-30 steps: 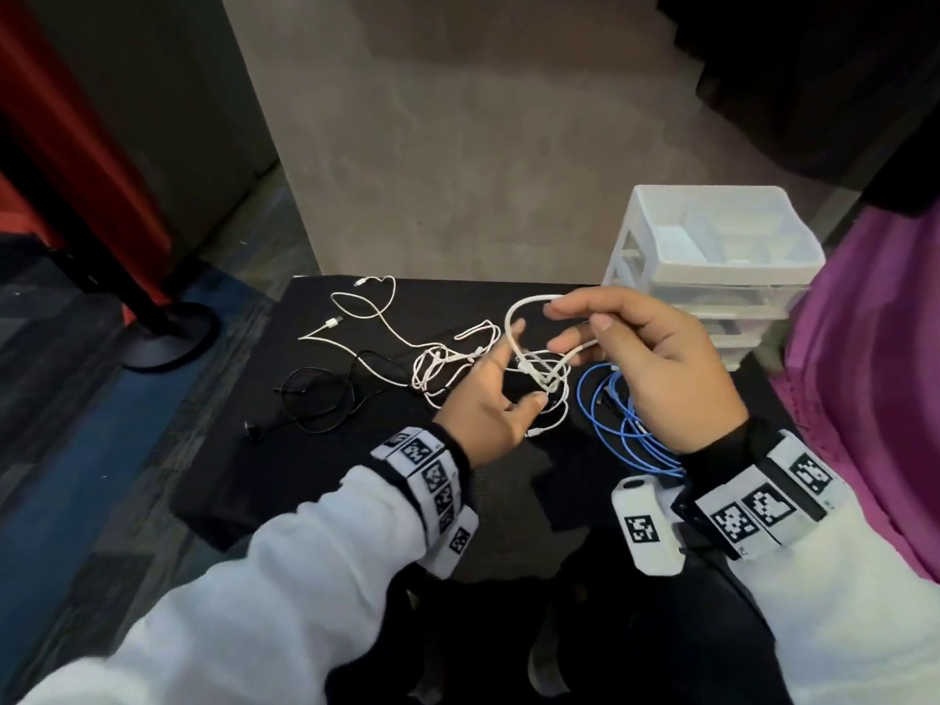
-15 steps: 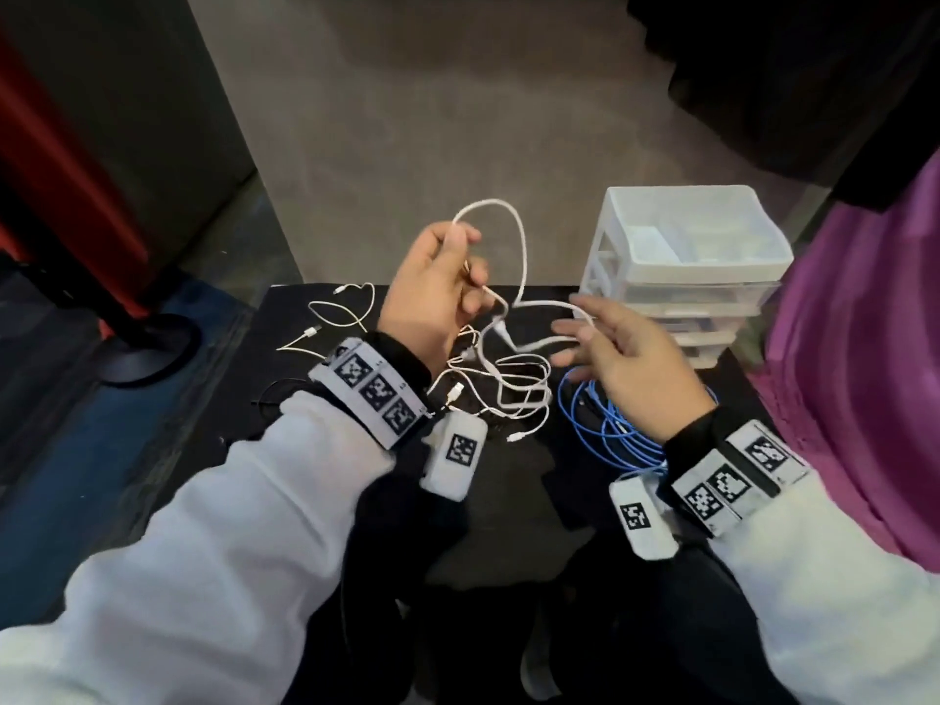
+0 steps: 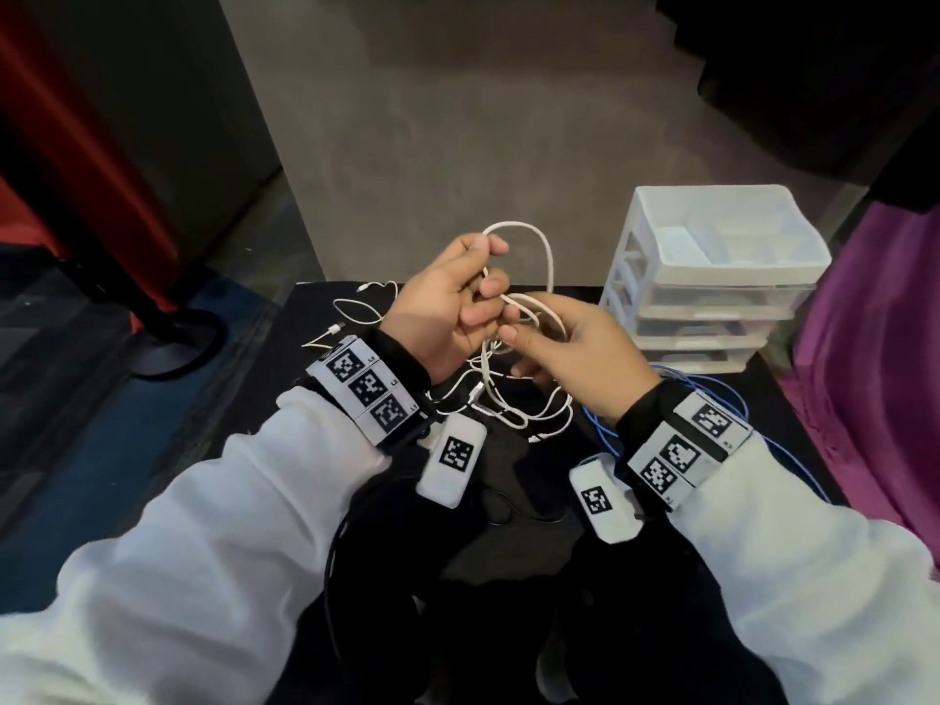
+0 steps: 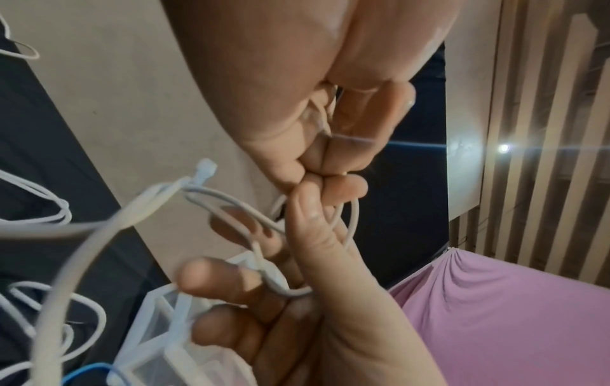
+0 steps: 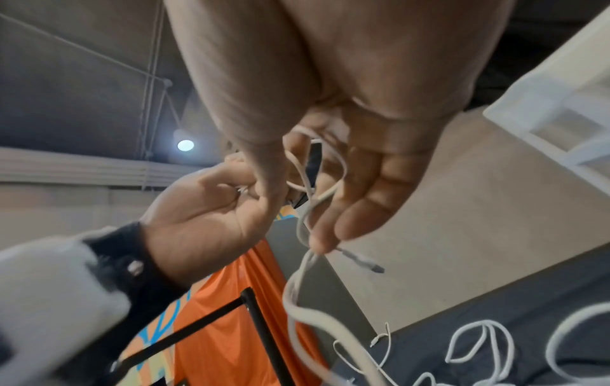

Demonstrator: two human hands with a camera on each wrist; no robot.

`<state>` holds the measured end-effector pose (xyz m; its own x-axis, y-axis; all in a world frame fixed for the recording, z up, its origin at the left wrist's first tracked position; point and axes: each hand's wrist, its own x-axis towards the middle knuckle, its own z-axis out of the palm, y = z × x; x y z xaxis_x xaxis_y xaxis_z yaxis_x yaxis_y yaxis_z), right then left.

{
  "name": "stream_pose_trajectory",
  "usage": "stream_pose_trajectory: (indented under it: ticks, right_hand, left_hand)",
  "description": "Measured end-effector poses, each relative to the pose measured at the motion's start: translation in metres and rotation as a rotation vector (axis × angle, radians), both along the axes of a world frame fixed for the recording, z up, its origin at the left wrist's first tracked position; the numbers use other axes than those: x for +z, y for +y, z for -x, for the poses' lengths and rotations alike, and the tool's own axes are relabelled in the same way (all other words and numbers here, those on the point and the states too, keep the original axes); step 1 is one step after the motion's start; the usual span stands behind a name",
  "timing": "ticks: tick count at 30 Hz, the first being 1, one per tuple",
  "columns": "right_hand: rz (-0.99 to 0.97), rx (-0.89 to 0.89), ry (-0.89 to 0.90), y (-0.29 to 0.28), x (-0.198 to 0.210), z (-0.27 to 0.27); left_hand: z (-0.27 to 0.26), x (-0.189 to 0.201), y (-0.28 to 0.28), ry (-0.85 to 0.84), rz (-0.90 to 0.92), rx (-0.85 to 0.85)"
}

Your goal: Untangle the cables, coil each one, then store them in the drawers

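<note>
My left hand (image 3: 491,267) pinches a white cable (image 3: 548,256) above the black table (image 3: 793,424), and a loop of it stands up over the fingers. My right hand (image 3: 529,323) meets it from the right, thumb and fingers curled round the same cable. From the left wrist view both hands touch at the fingertips (image 4: 330,180) with the white cable (image 4: 231,201) looped through them. In the right wrist view the cable (image 5: 303,222) runs through my right fingers (image 5: 350,224) and a plug end (image 5: 363,261) hangs free. More white loops (image 3: 513,404) trail down onto the table.
A blue cable (image 3: 732,394) lies coiled on the table under my right wrist. A white drawer unit (image 3: 712,277) with an open top tray stands at the back right. A thin white cable (image 3: 356,312) lies at the back left. Purple cloth (image 3: 875,374) borders the right.
My left hand lifted the white cable up off the table. My right hand then moved left and up until both hands met on the cable.
</note>
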<state>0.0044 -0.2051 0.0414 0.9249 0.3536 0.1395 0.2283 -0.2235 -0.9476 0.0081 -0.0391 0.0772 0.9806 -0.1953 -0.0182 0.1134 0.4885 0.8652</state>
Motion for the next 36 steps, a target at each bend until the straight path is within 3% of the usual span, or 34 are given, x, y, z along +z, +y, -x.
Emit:
stream_pose_trajectory:
  ticks: [5, 9, 11, 14, 16, 21, 24, 26, 29, 32, 36]
  right_hand:
    - [0.035, -0.056, 0.036, -0.003, -0.012, -0.02]
    - [0.027, -0.158, -0.002, -0.016, -0.014, -0.031]
    - [0.034, -0.181, -0.029, -0.021, -0.011, -0.037]
    - [0.091, -0.171, -0.1, -0.011, -0.001, -0.051]
    - [0.135, -0.149, -0.171, 0.007, 0.009, -0.066]
    - [0.303, -0.062, -0.329, 0.078, 0.026, -0.112]
    - [0.475, -0.012, -0.352, 0.12, 0.012, -0.134]
    - [0.604, 0.04, -0.29, 0.145, -0.017, -0.146]
    - [0.768, 0.216, -0.054, 0.166, -0.072, -0.157]
    - [0.945, 0.292, 0.029, 0.17, -0.112, -0.155]
    - [0.87, 0.277, 0.064, 0.163, -0.122, -0.15]
  left_hand:
    - [-0.003, -0.021, 0.018, -0.017, -0.141, 0.138]
    - [0.011, -0.076, 0.035, -0.085, -0.573, 0.356]
    - [0.034, -0.119, 0.036, -0.123, -0.843, 0.235]
    - [0.067, -0.179, 0.032, -0.172, -1.331, -0.116]
    - [0.076, -0.201, 0.029, -0.169, -1.536, -0.19]
    - [0.07, -0.209, 0.025, -0.184, -1.531, -0.123]
    - [0.068, -0.209, 0.025, -0.166, -1.464, -0.103]
    - [0.068, -0.214, 0.029, -0.164, -1.409, -0.073]
    - [0.068, -0.222, 0.03, -0.178, -1.354, -0.022]
    - [0.069, -0.227, 0.031, -0.177, -1.373, -0.001]
    - [0.068, -0.231, 0.031, -0.192, -1.36, 0.026]
